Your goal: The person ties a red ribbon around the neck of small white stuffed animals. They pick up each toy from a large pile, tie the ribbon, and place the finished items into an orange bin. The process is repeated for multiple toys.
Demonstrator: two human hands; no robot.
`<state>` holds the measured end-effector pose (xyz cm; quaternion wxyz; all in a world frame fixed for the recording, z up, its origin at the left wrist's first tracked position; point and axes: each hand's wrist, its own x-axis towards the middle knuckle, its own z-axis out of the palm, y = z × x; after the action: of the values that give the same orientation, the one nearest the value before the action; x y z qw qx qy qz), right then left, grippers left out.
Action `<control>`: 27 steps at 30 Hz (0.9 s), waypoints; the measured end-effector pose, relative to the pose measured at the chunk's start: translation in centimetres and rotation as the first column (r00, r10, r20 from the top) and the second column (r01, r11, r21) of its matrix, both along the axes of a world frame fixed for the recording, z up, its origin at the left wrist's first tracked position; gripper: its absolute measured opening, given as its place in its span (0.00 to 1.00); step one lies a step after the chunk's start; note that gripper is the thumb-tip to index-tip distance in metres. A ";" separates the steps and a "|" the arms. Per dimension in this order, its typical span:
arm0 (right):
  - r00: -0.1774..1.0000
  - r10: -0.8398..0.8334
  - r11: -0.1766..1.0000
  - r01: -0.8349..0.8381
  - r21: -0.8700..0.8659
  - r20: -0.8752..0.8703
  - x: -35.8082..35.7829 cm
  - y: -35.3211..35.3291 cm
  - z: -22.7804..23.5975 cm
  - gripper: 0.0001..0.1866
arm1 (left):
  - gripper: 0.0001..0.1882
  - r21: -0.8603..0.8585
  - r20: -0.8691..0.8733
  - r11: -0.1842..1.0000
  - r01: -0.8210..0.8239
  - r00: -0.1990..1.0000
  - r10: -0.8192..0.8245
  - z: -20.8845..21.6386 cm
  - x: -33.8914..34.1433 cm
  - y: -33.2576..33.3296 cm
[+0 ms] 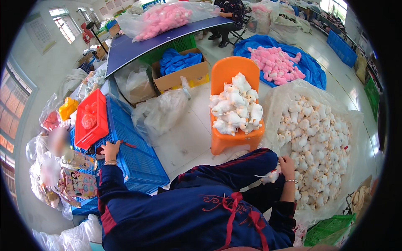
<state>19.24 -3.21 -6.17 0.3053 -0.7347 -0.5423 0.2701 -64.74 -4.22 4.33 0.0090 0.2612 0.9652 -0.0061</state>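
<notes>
My left hand (109,151) reaches over the blue plastic crates (140,161), fingers spread, beside a small dark red object (99,152) that I cannot make out. Just to its right lies a red-handled tool (127,144). In front of my right knee, my right hand (287,167) is closed at the edge of a small white plush toy (269,178); its fingertips are partly hidden. A thin white strip sticks out from the toy's left side, and a bit of red shows on top. Several similar white plush toys (236,106) are heaped on an orange chair (234,67) ahead.
To my right a large clear plastic sheet (270,113) bears a big pile of white plush toys (318,154). A red bin (90,136) and a patterned bag (77,183) rest at the left. Farther off are pink toys on a blue sheet (312,79) and a blue table (125,48).
</notes>
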 end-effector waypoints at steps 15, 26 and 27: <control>0.993 -0.047 0.998 0.042 -0.049 -0.110 0.4 0.1 -1.1 0.15 | 0.18 0.719 0.023 0.672 0.176 0.961 -0.277 3.4 0.4 -0.6; 0.969 -0.073 0.916 0.159 0.368 -0.237 -7.8 2.0 9.7 0.12 | 0.20 0.914 -0.089 0.068 0.399 0.360 -0.929 14.7 26.9 5.2; 0.922 -0.012 0.942 0.140 0.305 -0.386 -11.1 2.1 13.3 0.11 | 0.21 0.927 -0.092 -0.004 0.374 0.217 -0.972 15.1 30.1 5.9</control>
<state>8.11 -1.09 7.17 0.5319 -0.6286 -0.4810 0.3010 -34.65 1.67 19.39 0.1925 0.6875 0.4658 0.5228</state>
